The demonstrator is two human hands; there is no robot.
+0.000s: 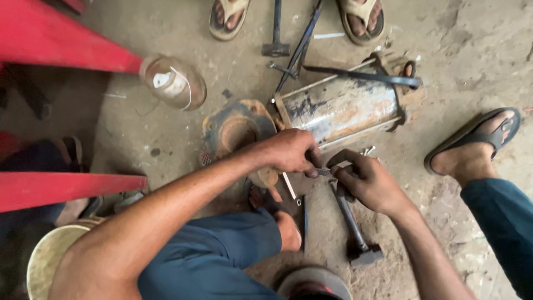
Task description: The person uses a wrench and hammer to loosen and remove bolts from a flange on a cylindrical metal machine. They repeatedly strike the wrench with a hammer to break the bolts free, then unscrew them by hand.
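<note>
My left hand (288, 151) and my right hand (366, 180) meet just below a rusty metal cylinder (344, 105) that lies on its side on the dirt floor. Both hands pinch a small metal part (325, 173), a bolt or rod end, between their fingertips. A round rusty end flange (236, 130) sits to the left of the cylinder, partly under my left wrist. A hammer (355, 230) lies on the floor under my right hand, head toward me. A thin loose rod (288, 186) lies beside it.
Another person's sandalled feet (361, 19) stand at the top, with a second hammer (276, 33) and a dark metal bar (300, 44) between them. A sandalled foot (474, 147) is at right. Red stool legs (61, 44) and a pale bucket (47, 258) are at left.
</note>
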